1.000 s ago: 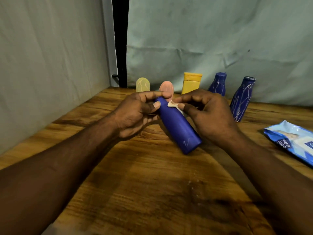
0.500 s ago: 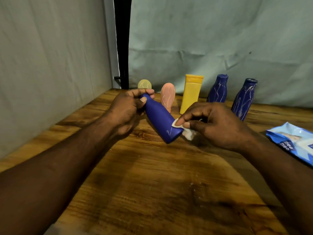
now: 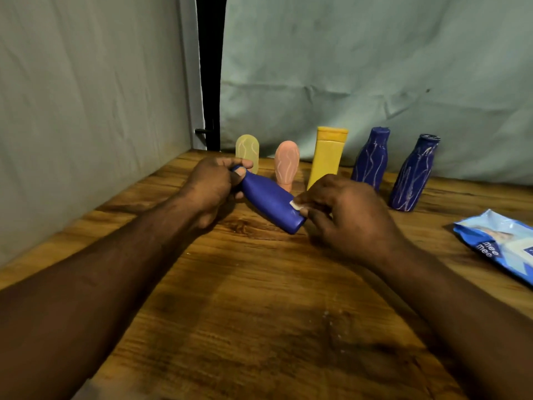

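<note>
A plain blue bottle lies tilted over the wooden table, its neck up and to the left, its base down and to the right. My left hand grips the neck end, fingers curled round the cap. My right hand pinches a small white wipe against the bottle's side near the base. Most of the wipe is hidden under my fingers.
Along the back wall stand a pale yellow bottle, a pink bottle, a yellow tube and two blue bottles with white scribbles. A blue wipes pack lies at the right edge.
The bottle's base end has dropped lower and swung right, the neck going left with my left hand. My right hand slid the wipe from the upper part down to near the base.
</note>
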